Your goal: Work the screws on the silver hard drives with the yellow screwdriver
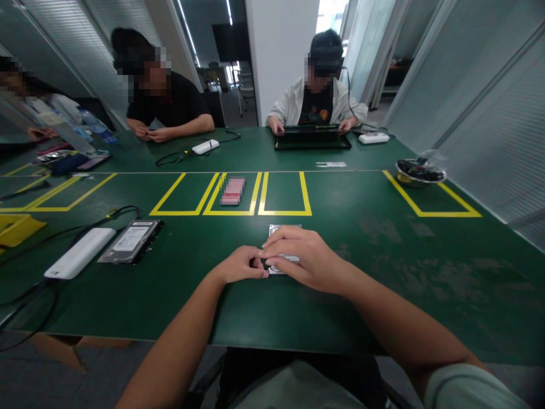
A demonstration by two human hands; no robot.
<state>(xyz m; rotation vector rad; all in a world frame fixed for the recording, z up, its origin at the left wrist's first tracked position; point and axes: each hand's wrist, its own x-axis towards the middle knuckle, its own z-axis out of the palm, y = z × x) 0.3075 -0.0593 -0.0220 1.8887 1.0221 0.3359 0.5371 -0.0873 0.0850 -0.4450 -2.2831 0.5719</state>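
The drive (291,258) lies on the desk (426,278), under my bent right fingers (283,246). My left fingers (256,274) curl by its left side. I can't tell if either grips anything. The desk's edge is near me, with room to my right.

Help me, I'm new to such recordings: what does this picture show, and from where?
No machine here: a person works bare-handed. The picture comes from a camera worn on the head, facing forward and down. The left hand and right hand meet at a flat, rectangular, silver piece; whether they grip it is hidden. Farther left on the green tabletop lie a white, oblong case and a flat, silver-and-black hard drive. Far right stands a shiny bowl of dark things.
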